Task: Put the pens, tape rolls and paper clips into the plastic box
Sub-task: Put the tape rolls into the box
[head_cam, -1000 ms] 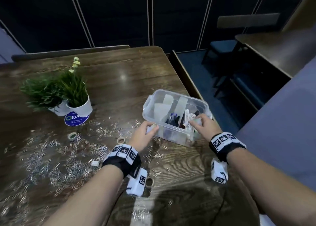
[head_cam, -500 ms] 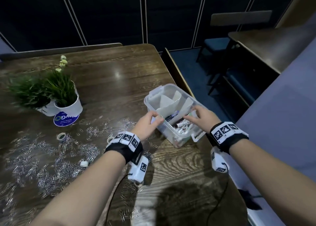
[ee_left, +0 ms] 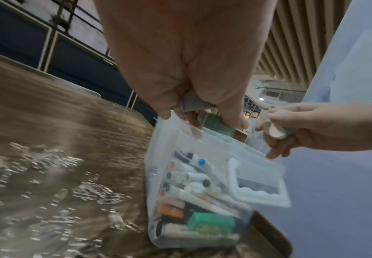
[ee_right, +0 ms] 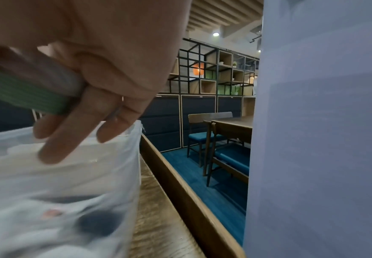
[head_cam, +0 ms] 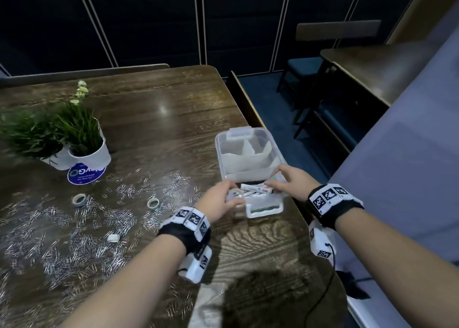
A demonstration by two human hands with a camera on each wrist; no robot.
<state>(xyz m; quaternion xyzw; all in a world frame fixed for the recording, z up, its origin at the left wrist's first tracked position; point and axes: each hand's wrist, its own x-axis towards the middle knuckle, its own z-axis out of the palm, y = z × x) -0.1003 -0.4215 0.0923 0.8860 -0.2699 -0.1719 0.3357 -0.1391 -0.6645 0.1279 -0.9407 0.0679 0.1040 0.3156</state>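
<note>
The clear plastic box (head_cam: pixel 244 135) stands near the table's right edge, its handle end toward me. Several pens (head_cam: pixel 255 189) lie heaped at its near end, seen through the wall in the left wrist view as pens (ee_left: pixel 193 185). My left hand (head_cam: pixel 231 193) grips the box's near left rim, fingers (ee_left: pixel 235 120) hooked over it, with a small pale thing tucked between them. My right hand (head_cam: pixel 275 178) pinches a green tape roll (ee_right: pixel 25 90) above the near right rim, its other fingers (ee_right: pixel 54 150) touching the box (ee_right: pixel 70 183).
Paper clips (head_cam: pixel 82 240) are strewn thickly across the left of the wooden table. Three small tape rolls (head_cam: pixel 79 199), (head_cam: pixel 153 203), (head_cam: pixel 113 238) lie among them. Two potted plants (head_cam: pixel 89 153) and a blue round sticker (head_cam: pixel 85 173) stand at far left. The table edge (head_cam: pixel 248 109) drops off just right of the box.
The box has been turned from lying crosswise to pointing away from me, handle end near. Both hands moved with it, and the pens now crowd the near end.
</note>
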